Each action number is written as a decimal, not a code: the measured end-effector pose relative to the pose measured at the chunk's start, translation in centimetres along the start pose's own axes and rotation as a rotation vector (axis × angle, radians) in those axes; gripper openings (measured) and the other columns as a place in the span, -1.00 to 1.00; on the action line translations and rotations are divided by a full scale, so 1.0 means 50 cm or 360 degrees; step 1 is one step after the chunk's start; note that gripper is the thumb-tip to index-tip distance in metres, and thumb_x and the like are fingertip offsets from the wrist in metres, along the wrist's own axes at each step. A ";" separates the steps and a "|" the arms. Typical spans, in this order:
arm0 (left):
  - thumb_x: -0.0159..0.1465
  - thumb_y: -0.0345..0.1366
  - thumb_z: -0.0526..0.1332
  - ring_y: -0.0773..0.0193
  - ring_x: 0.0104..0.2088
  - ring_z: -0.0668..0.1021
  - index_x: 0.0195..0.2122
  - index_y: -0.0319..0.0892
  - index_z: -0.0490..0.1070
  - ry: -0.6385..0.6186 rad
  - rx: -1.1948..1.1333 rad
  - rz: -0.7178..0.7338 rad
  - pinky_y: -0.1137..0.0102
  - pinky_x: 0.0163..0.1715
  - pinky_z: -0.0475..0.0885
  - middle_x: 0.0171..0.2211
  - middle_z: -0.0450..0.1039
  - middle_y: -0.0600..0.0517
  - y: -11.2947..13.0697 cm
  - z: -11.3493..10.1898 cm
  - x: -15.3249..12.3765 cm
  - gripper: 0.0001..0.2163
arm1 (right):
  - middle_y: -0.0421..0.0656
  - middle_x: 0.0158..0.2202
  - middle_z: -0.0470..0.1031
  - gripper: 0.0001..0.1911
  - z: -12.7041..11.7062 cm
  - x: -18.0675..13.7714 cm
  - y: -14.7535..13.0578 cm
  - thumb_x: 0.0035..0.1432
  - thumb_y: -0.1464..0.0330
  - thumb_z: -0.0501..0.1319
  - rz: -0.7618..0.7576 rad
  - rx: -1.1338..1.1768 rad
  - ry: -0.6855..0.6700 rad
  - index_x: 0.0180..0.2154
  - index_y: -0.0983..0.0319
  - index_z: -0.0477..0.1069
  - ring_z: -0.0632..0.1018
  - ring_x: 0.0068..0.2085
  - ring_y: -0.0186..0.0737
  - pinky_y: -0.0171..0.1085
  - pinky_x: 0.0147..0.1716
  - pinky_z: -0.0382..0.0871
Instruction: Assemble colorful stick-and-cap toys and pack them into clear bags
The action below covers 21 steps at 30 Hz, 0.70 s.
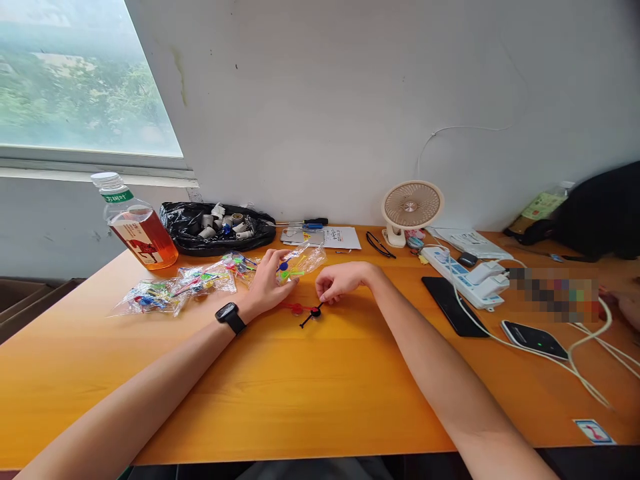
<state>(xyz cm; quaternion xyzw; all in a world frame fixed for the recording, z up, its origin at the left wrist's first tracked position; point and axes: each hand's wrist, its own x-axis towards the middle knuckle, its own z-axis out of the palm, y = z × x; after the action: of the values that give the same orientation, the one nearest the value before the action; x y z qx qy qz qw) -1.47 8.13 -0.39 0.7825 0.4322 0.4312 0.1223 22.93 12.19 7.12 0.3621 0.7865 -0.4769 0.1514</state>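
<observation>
My left hand, with a black watch on the wrist, grips a clear plastic bag holding small blue, green and yellow plastic pieces. My right hand is curled just right of it, fingertips pinched on a thin black stick with a black and red end that lies on the orange table. A red piece lies under my left hand. More clear bags of coloured pieces lie to the left.
A bottle of amber drink and a black bag of tape rolls stand at the back left. A small fan, glasses, a power strip, two phones and cables lie right. Another person's hand shows at the right edge.
</observation>
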 end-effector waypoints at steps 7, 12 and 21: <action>0.32 -0.20 0.32 0.03 0.10 0.50 0.25 -0.06 0.28 0.0013 -0.0011 -0.0003 0.10 0.13 0.44 0.10 0.38 -0.09 0.005 -0.002 -0.002 -0.52 | -0.18 -0.38 0.55 -0.51 -0.037 -0.073 0.015 0.09 0.05 0.47 -0.0356 0.0276 0.0028 -0.18 0.33 0.55 0.44 -0.43 -0.36 -0.32 -0.37 0.34; 0.33 -0.20 0.31 0.01 0.11 0.49 0.22 -0.07 0.29 0.0009 -0.0018 0.0009 0.09 0.14 0.44 0.10 0.38 -0.10 0.010 -0.004 -0.001 -0.54 | -0.17 -0.31 0.53 -0.62 -0.062 -0.168 0.020 0.13 0.13 0.48 -0.0585 0.0552 0.0713 -0.16 0.25 0.53 0.49 -0.33 -0.30 -0.34 -0.38 0.30; 0.35 -0.20 0.30 0.01 0.09 0.50 0.24 -0.06 0.28 -0.0012 -0.0006 0.0087 0.10 0.12 0.44 0.09 0.38 -0.10 0.017 -0.007 -0.002 -0.54 | -0.24 -0.37 0.48 -0.65 -0.061 -0.144 -0.015 0.10 0.16 0.43 -0.0573 0.0466 0.1357 -0.24 0.17 0.35 0.45 -0.38 -0.29 -0.34 -0.45 0.19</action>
<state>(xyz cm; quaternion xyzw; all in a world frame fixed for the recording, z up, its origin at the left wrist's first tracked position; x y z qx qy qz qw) -1.27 7.49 0.23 0.7954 0.4095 0.4323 0.1134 27.70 11.54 13.35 0.4007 0.7533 -0.4103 -0.3219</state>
